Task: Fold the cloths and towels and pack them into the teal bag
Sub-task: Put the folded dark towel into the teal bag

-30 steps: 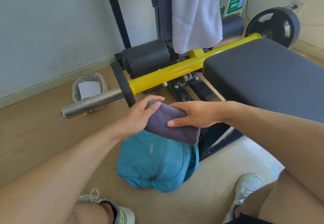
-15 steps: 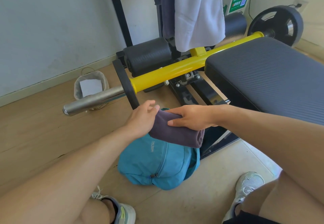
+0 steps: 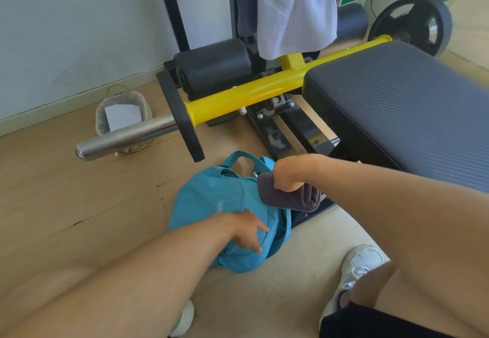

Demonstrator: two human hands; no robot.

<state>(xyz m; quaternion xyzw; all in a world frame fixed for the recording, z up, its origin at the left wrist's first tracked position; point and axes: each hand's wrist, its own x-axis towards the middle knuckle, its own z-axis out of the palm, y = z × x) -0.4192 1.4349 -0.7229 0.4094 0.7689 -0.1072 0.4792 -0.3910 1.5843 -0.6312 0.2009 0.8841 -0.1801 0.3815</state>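
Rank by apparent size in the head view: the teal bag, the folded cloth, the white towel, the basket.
1. White towel, cut off at the top edge.
2. Teal bag, partly behind the hands.
3. and 4. Folded cloth and basket look alike; the cloth is nearer and partly covered, so unsure.

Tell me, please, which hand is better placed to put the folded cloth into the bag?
The right hand: it already grips the folded dark grey cloth above the teal fabric bag, while the left hand reaches for the bag's opening.
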